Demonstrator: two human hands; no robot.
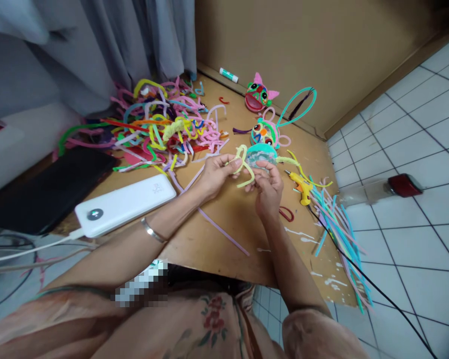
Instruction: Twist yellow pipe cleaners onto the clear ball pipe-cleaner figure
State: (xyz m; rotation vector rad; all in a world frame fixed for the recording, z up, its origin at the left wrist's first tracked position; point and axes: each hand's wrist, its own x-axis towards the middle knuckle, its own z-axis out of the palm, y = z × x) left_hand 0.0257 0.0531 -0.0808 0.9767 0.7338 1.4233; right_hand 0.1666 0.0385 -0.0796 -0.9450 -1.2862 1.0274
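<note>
My left hand [216, 175] pinches a pale yellow pipe cleaner [243, 167] that loops and hangs between both hands. My right hand [268, 188] is closed on the same yellow strand, just below a round teal and grey pipe-cleaner piece [261, 153] that the strand seems joined to. Both hands hover over a brown board [224, 219] lying on the floor. A silver bangle [153, 231] sits on my left wrist.
A heap of mixed pipe cleaners [160, 127] lies at the back left. A yellow glue gun [302, 187] and several loose strands [336, 229] lie to the right. Two finished faces [259, 94] [265, 132], a white power bank [125, 203], a black tablet [48, 189] and a glue stick [229, 75] are around.
</note>
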